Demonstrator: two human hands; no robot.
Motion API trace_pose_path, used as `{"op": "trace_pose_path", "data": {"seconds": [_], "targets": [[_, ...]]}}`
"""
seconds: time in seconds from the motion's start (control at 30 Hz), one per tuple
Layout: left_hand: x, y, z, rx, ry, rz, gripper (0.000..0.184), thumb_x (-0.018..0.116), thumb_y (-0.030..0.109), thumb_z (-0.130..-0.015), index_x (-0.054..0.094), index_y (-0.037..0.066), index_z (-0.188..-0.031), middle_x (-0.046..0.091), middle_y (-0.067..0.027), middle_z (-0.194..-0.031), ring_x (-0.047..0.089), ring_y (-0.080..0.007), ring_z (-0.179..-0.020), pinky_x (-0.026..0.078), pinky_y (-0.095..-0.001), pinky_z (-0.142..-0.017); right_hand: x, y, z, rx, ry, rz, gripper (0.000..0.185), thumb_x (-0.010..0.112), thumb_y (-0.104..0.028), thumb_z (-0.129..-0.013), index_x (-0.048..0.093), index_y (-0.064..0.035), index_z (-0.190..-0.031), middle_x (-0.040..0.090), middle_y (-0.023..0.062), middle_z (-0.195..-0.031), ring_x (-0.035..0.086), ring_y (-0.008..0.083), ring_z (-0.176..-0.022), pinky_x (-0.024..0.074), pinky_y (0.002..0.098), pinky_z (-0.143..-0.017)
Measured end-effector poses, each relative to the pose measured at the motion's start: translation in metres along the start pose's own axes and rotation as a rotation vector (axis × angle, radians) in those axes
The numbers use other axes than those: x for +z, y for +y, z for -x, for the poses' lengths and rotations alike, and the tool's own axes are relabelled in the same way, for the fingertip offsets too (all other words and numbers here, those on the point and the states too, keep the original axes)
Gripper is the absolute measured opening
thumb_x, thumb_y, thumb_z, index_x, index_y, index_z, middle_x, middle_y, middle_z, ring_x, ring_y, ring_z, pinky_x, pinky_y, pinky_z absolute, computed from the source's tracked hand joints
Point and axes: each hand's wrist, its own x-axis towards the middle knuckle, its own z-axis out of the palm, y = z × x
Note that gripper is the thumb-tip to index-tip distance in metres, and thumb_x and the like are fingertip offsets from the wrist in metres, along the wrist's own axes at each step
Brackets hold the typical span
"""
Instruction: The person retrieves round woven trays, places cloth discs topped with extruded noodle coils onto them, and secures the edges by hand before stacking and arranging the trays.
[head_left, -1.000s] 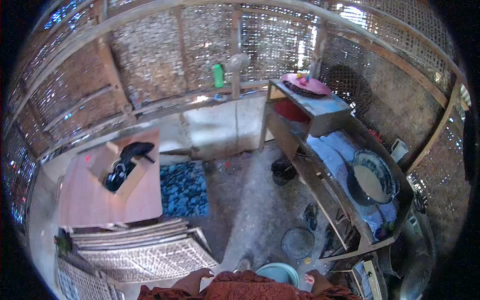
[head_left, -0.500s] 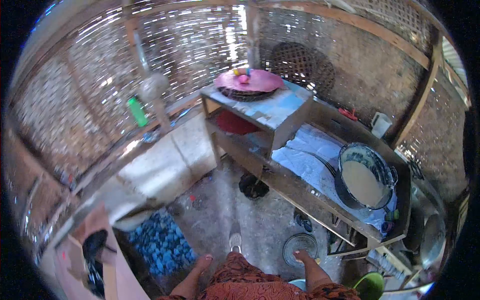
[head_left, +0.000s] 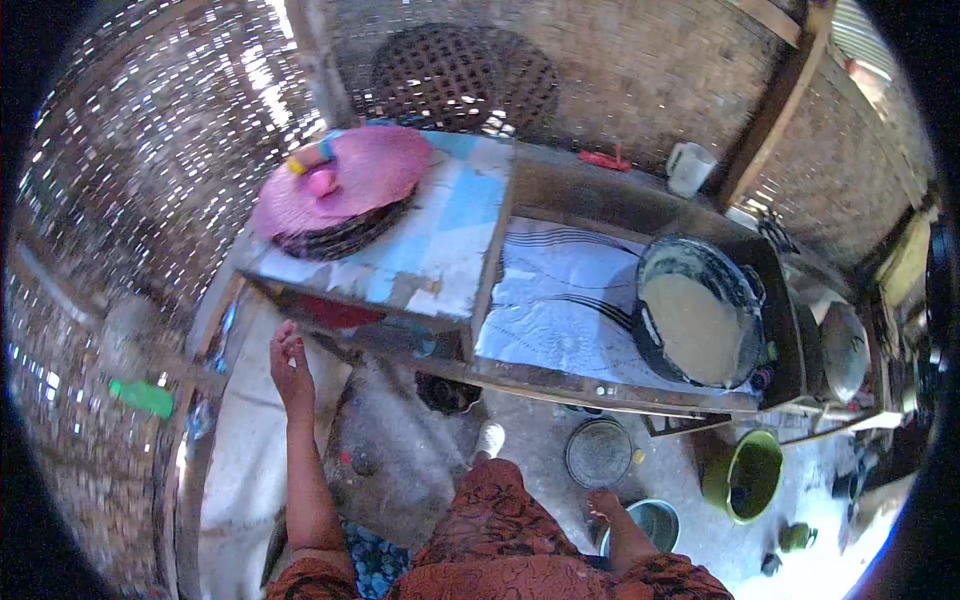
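Note:
My left hand (head_left: 290, 362) is raised in front of the cabinet's left end, fingers loosely apart and holding nothing. Above it, on the cabinet top, lies a round pink cover (head_left: 380, 170) with a pink knob and yellow and blue pieces. Dark woven layers (head_left: 345, 238) show beneath this cover. My right hand (head_left: 603, 503) hangs low with its fingers loose and nothing in it. It is nearest to a round grey lid (head_left: 598, 453) on the floor and a pale blue-green basin (head_left: 655, 522). A large black pot (head_left: 650, 320) of beige, thick-looking liquid (head_left: 695, 325) stands on the patterned sheet.
A clear plastic jug (head_left: 690, 168) and a red object (head_left: 604, 160) sit on the back ledge. On the floor are a green bucket (head_left: 765, 470) and a dark pot-like object (head_left: 445, 393). A green bottle (head_left: 142, 397) is at the woven wall on the left.
My view has turned and come closer to the cabinet. The left hand has risen and reached forward towards the cabinet's left end. My right hand stays low at my side.

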Motion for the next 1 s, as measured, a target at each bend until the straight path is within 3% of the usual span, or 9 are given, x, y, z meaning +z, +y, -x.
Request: {"op": "trace_pose_path", "data": {"seconds": [0.17, 0.33, 0.47, 0.6, 0.77, 0.87, 0.9, 0.93, 1.0], "targets": [[0.072, 0.022, -0.06, 0.264, -0.06, -0.168, 0.031, 0.055, 0.013, -0.087, 0.051, 0.0, -0.115, 0.053, -0.0154, -0.116, 0.051, -0.0291, -0.106, 0.038, -0.0374, -0.094, -0.111, -0.028, -0.034, 0.161, -0.486, -0.266, 0.034, 0.064, -0.036, -0.069, 0.059, -0.011, -0.091, 0.062, 0.0072, -0.096, 0.059, 0.0278, -0.092, 0.0493, 0.048, -0.07], [0.094, 0.023, -0.166, 0.159, -0.087, -0.239, 0.041, 0.059, 0.019, -0.084, 0.049, -0.004, -0.116, 0.051, -0.0198, -0.115, 0.046, -0.035, -0.111, 0.035, -0.0398, -0.096, -0.089, -0.007, -0.091, 0.863, -0.368, -1.651, 0.022, 0.067, -0.034, -0.068, 0.062, -0.017, -0.082, 0.064, 0.0092, -0.084, 0.063, 0.0297, -0.083, 0.0477, 0.0504, -0.061], [0.113, 0.008, -0.246, 0.458, -0.372, -0.174, 0.049, 0.059, 0.024, -0.084, 0.045, -0.001, -0.124, 0.048, -0.0195, -0.122, 0.045, -0.032, -0.116, 0.033, -0.039, -0.099, -0.078, -0.017, -0.122, 0.369, -0.14, 0.002, 0.03, 0.045, -0.023, -0.086, 0.065, -0.0093, -0.104, 0.064, 0.0121, -0.107, 0.061, 0.0231, -0.099, 0.0473, 0.0379, -0.086], [0.129, 0.073, -0.249, 0.375, -0.389, -0.338, 0.053, 0.053, 0.036, -0.088, 0.044, 0.002, -0.127, 0.045, -0.0207, -0.129, 0.042, -0.032, -0.121, 0.032, -0.0397, -0.101, -0.291, -0.086, -0.133, 0.938, 0.35, -0.931, 0.037, 0.046, -0.038, -0.089, 0.063, -0.0054, -0.09, 0.063, 0.0201, -0.092, 0.059, 0.0387, -0.089, 0.0466, 0.0461, -0.074], [0.124, 0.004, -0.296, 0.565, -0.326, -0.627, 0.05, 0.048, 0.039, -0.09, 0.048, 0.002, -0.124, 0.047, -0.0207, -0.127, 0.048, -0.0355, -0.114, 0.035, -0.0431, -0.098, -0.254, -0.182, -0.106, 1.12, 0.577, -1.066, 0.041, 0.047, -0.042, -0.087, 0.063, -0.0046, -0.093, 0.062, 0.02, -0.098, 0.058, 0.0393, -0.093, 0.0455, 0.0453, -0.079], [0.151, -0.028, -0.317, 0.721, -0.219, -0.471, 0.044, 0.049, 0.032, -0.091, 0.047, 0.003, -0.125, 0.048, -0.0204, -0.125, 0.049, -0.0368, -0.112, 0.036, -0.0436, -0.097, -0.184, -0.28, -0.062, 1.285, 0.468, -1.117, 0.039, 0.045, -0.038, -0.087, 0.063, -0.004, -0.092, 0.064, 0.0181, -0.096, 0.058, 0.0374, -0.093, 0.0466, 0.0425, -0.081], [0.162, -0.014, -0.309, 0.677, -0.251, -0.284, 0.043, 0.05, 0.029, -0.091, 0.046, 0.003, -0.125, 0.049, -0.02, -0.125, 0.049, -0.0363, -0.112, 0.036, -0.0425, -0.097, -0.113, -0.314, -0.048, 0.927, 0.18, -0.52, 0.033, 0.048, -0.034, -0.084, 0.066, -0.0081, -0.092, 0.066, 0.013, -0.095, 0.061, 0.0322, -0.091, 0.0485, 0.0392, -0.078], [0.169, -0.002, -0.297, 0.618, -0.284, -0.107, 0.042, 0.051, 0.025, -0.091, 0.045, 0.003, -0.126, 0.049, -0.0197, -0.124, 0.048, -0.0358, -0.112, 0.036, -0.0414, -0.098, -0.055, -0.35, -0.036, 1.29, -0.185, -1.211, 0.035, 0.048, -0.031, -0.083, 0.062, -0.0073, -0.106, 0.06, 0.0127, -0.112, 0.058, 0.0293, -0.102, 0.0469, 0.0396, -0.084], [0.196, 0.055, -0.255, 0.776, -0.311, -0.061, 0.042, 0.051, 0.026, -0.091, 0.046, 0.002, -0.125, 0.049, -0.0182, -0.123, 0.048, -0.0334, -0.113, 0.035, -0.0419, -0.099, -0.067, -0.43, 0.031, 0.802, -0.395, -0.548, 0.024, 0.053, -0.028, -0.082, 0.068, -0.0127, -0.094, 0.065, 0.0056, -0.102, 0.063, 0.0243, -0.088, 0.0495, 0.038, -0.075]]}}
